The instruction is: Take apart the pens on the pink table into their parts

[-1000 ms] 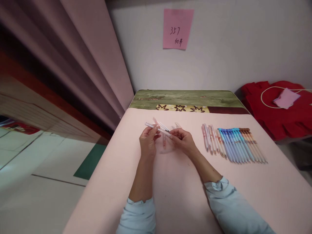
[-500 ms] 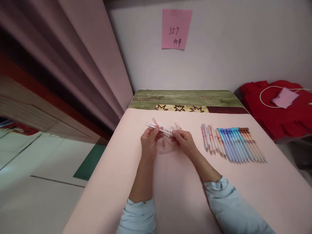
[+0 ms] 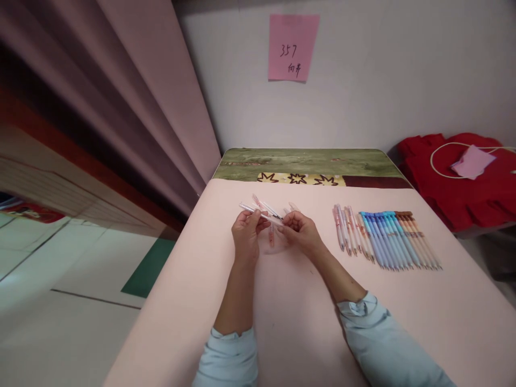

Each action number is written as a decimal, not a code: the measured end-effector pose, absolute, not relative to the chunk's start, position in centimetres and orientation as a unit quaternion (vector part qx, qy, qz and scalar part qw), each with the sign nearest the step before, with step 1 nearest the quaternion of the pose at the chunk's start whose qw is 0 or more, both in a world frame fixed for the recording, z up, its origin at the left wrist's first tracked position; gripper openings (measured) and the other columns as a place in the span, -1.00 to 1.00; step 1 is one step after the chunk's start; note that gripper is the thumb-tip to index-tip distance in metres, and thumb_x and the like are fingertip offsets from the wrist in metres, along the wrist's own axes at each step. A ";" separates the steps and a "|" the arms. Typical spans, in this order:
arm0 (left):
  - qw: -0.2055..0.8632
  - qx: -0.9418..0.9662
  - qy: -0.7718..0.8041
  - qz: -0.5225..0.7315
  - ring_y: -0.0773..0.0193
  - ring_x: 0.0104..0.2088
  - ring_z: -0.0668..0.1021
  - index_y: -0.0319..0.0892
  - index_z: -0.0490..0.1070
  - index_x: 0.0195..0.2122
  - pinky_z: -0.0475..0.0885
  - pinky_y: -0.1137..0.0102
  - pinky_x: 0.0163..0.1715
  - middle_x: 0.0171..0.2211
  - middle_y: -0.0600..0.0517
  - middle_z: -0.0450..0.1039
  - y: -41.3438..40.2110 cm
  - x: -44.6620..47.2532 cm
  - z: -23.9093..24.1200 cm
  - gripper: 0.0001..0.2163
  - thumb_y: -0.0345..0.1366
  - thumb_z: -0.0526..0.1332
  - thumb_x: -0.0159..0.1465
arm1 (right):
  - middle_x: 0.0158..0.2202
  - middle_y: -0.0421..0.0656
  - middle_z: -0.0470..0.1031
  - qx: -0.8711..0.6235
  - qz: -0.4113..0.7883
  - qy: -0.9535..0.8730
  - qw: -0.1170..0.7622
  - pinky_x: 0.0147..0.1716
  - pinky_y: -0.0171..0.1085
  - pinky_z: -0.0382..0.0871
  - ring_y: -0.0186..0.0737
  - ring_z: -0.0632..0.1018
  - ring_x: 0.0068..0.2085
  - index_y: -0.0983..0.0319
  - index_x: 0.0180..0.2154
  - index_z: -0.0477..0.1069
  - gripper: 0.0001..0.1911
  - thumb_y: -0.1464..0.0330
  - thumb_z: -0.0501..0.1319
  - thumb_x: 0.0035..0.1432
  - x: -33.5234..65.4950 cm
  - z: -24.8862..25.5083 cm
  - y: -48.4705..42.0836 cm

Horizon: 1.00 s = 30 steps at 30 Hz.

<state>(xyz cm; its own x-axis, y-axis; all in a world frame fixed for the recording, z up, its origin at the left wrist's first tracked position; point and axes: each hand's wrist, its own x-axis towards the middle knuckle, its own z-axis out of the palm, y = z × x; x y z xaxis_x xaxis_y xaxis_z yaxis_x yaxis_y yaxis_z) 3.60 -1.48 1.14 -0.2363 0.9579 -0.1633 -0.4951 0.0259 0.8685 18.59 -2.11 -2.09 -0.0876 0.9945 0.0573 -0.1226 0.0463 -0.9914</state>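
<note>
My left hand [image 3: 245,234] and my right hand [image 3: 300,231] are closed on the two ends of one clear, pale pink pen [image 3: 264,216], held level just above the pink tabletop [image 3: 290,322]. Under and behind the hands lie a few loose pink pens [image 3: 271,235]. To the right of my right hand a row of pens [image 3: 385,237] lies side by side: pink ones on the left, blue in the middle, brown on the right.
A green patterned cloth [image 3: 306,164] covers the table's far end against the wall. A pink note [image 3: 293,47] hangs on the wall. A red bag [image 3: 463,180] with a pink paper lies at the right. Curtains [image 3: 133,102] hang at the left.
Both hands stay on the pen; my right hand has shifted slightly left along it. The pens on the table have not moved.
</note>
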 end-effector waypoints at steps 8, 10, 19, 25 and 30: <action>0.577 0.280 0.438 0.630 0.33 -0.47 0.59 -0.24 0.37 -0.36 0.51 0.45 -0.43 -0.37 -0.06 0.59 -1.8 3.8 1.6 -0.69 -0.19 0.43 0.03 | -0.66 -0.27 0.34 -0.466 0.516 -0.519 0.497 -0.65 -0.34 0.13 -0.41 0.26 -0.65 0.24 -0.53 0.40 -0.56 0.02 0.22 0.14 18.9 -1.1 -2.6; 0.574 0.275 0.439 0.634 0.34 -0.48 0.58 -0.23 0.36 -0.36 0.50 0.45 -0.44 -0.37 -0.06 0.59 -1.7 3.8 1.5 -0.69 -0.19 0.43 0.02 | -0.71 -0.27 0.30 -0.470 0.506 -0.531 0.492 -0.65 -0.33 0.14 -0.40 0.27 -0.66 0.24 -0.57 0.39 -0.51 0.00 0.16 0.19 18.9 -1.0 -2.6; 0.550 0.254 0.443 0.661 0.36 -0.49 0.57 -0.24 0.35 -0.36 0.52 0.43 -0.41 -0.37 -0.05 0.59 -1.4 3.5 0.9 -0.68 -0.20 0.43 0.02 | -0.59 -0.31 0.36 -0.448 0.537 -0.504 0.507 -0.66 -0.37 0.12 -0.42 0.27 -0.62 0.20 -0.37 0.38 -0.60 0.07 0.40 -0.07 18.7 -1.6 -2.2; 0.558 0.270 0.436 0.652 0.38 -0.48 0.57 -0.25 0.38 -0.37 0.50 0.43 -0.37 -0.35 -0.05 0.59 -1.5 3.7 0.9 -0.70 -0.19 0.43 0.04 | -0.59 -0.22 0.42 -0.455 0.533 -0.522 0.487 -0.63 -0.32 0.21 -0.38 0.33 -0.63 0.24 -0.48 0.43 -0.54 -0.02 0.16 0.18 18.9 -1.3 -2.5; 0.552 0.267 0.444 0.654 0.37 -0.48 0.57 -0.24 0.38 -0.38 0.49 0.42 -0.35 -0.37 -0.04 0.59 -1.5 3.6 0.9 -0.69 -0.17 0.43 0.02 | -0.56 -0.30 0.40 -0.451 0.536 -0.508 0.501 -0.67 -0.36 0.16 -0.40 0.29 -0.63 0.19 -0.28 0.40 -0.59 0.04 0.37 -0.03 18.6 -1.5 -2.4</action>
<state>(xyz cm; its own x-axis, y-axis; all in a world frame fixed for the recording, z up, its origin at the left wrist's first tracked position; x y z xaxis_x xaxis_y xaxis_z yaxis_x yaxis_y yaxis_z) 3.64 -1.46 0.93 -0.2483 0.9584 -0.1407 -0.4847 0.0029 0.8747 18.63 -2.37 -1.52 -0.0908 0.9956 0.0245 -0.0786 0.0174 -0.9968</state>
